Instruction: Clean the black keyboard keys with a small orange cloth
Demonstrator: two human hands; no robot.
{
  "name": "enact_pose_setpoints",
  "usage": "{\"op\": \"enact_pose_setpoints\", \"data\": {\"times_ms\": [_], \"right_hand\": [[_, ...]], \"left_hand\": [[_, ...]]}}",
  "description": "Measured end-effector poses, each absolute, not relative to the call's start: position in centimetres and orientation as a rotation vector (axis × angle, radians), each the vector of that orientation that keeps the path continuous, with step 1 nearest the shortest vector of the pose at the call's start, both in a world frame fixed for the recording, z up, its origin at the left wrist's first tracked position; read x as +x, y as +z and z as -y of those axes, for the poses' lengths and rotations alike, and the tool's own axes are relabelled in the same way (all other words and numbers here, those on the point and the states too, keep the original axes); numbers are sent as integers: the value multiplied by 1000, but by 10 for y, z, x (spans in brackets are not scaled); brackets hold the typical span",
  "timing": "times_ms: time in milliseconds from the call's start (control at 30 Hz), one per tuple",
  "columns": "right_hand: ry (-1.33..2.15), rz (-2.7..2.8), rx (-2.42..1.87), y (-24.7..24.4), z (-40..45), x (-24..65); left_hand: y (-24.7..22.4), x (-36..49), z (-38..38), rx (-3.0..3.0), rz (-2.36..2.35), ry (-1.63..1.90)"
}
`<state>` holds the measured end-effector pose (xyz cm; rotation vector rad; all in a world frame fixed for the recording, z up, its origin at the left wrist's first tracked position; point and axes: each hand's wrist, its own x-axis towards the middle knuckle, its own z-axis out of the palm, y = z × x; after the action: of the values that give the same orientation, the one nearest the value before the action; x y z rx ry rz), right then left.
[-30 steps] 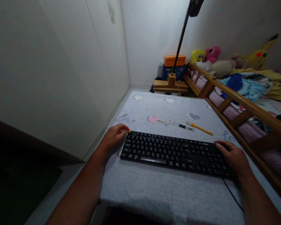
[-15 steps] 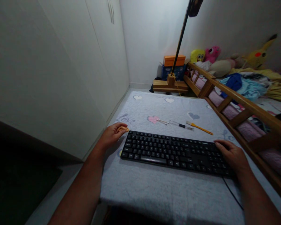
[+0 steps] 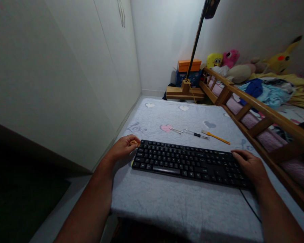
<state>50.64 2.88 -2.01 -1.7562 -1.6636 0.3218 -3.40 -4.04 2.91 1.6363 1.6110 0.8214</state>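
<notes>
A black keyboard [image 3: 177, 160] lies on the cloth-covered table, its keys facing up. Bunched in the fingers of my left hand [image 3: 125, 146] is an orange-yellow cloth [image 3: 134, 143], pressed against the keyboard's upper left corner. My right hand [image 3: 250, 167] is closed over the keyboard's right end, thumb along the far edge; its other fingers are mostly hidden. Beyond the keyboard lie cotton swabs [image 3: 176, 130], a thin metal tool with a black grip [image 3: 197, 135] and a brush with a yellow handle [image 3: 219, 137].
The table's cover [image 3: 162, 199] is pale blue with hearts. From the keyboard's right end a black cable [image 3: 250, 206] runs toward me. A wooden bed rail [image 3: 263, 104] borders the right side, a white wardrobe [image 3: 91, 74] the left. Behind the table stands a wooden lamp base [image 3: 176, 91].
My left hand and the cloth have shifted slightly along the keyboard's left corner. My right hand keeps its place on the right end.
</notes>
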Motion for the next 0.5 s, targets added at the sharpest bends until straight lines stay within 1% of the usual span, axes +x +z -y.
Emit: {"op": "enact_pose_setpoints", "data": {"times_ms": [500], "right_hand": [[352, 1661, -1758, -22, -31, 508]], "left_hand": [[45, -22, 98, 1816, -1662, 643]]}}
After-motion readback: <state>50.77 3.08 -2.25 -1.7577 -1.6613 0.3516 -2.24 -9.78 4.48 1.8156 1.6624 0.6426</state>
